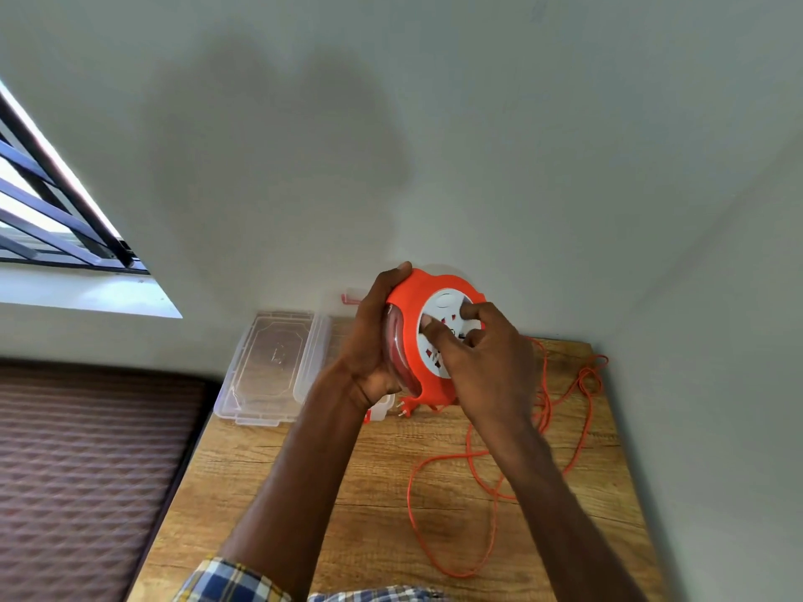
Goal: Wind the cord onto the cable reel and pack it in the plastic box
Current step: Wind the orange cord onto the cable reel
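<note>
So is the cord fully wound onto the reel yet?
No. Much of the orange cord lies in loose loops on the wooden table, while both hands hold the reel above it.

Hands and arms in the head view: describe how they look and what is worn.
Both the left hand and right hand are bare, with no gloves, rings or watch showing. The forearms are uncovered. A blue, white and yellow checked sleeve shows at the bottom edge.

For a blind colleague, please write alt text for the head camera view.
Two bare hands hold a round orange cable reel above a wooden table; the left hand grips its rim, the right hand touches its white face. Loose orange cord lies unwound beside a clear plastic lid.
</note>
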`<state>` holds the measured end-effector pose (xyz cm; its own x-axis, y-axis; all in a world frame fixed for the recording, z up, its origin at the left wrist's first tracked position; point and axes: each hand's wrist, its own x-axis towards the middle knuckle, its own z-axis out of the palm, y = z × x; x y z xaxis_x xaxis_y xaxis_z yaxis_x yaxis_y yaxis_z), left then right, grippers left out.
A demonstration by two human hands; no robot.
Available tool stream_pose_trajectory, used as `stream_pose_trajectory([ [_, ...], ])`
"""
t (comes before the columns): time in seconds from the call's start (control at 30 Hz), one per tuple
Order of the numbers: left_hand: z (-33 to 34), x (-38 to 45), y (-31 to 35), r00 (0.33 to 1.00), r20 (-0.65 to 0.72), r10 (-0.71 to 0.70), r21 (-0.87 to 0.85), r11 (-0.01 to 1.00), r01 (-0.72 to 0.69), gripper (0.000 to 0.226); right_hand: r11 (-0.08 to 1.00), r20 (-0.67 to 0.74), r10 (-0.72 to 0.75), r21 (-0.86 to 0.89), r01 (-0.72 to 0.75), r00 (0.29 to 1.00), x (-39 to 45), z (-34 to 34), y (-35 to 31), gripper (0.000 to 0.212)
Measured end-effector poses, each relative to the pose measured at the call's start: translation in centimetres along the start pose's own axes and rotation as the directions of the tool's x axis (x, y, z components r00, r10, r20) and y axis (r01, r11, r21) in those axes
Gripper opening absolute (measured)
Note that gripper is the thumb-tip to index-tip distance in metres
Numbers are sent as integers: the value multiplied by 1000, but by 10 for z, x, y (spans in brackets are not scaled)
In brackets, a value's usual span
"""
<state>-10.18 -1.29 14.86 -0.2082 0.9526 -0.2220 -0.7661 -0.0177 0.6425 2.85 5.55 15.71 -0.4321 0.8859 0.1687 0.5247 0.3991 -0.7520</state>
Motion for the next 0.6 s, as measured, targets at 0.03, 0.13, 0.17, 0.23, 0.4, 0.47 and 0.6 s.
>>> stream_pose_trajectory([
  [0.03,0,0,-1,1000,-4,2,-12,1000,-2,59,998,-1,-49,-32,49,999,-1,-1,0,68],
  [0.13,-3,-2,1,1000,-12,17,-19,1000,-17,60,975,-60,-202,-108,195,978,-1,-9,2,60],
  [0.17,-3,-3,2,1000,-7,21,-19,1000,-21,60,960,-61,-257,-134,247,965,1,-12,5,54],
  [0.23,-4,-3,5,1000,-5,22,-36,999,-22,63,928,22,-350,-132,350,937,7,-18,10,44],
  [0.4,-9,-2,7,1000,15,-8,-71,997,9,71,858,285,-461,-97,504,840,14,-29,19,63],
  [0.47,-12,-2,6,999,41,-25,-88,996,28,72,830,351,-472,-133,542,808,16,-33,19,73],
  [0.6,-15,-3,7,996,81,-44,-70,996,50,68,784,354,-546,-102,612,759,15,-36,19,71],
])
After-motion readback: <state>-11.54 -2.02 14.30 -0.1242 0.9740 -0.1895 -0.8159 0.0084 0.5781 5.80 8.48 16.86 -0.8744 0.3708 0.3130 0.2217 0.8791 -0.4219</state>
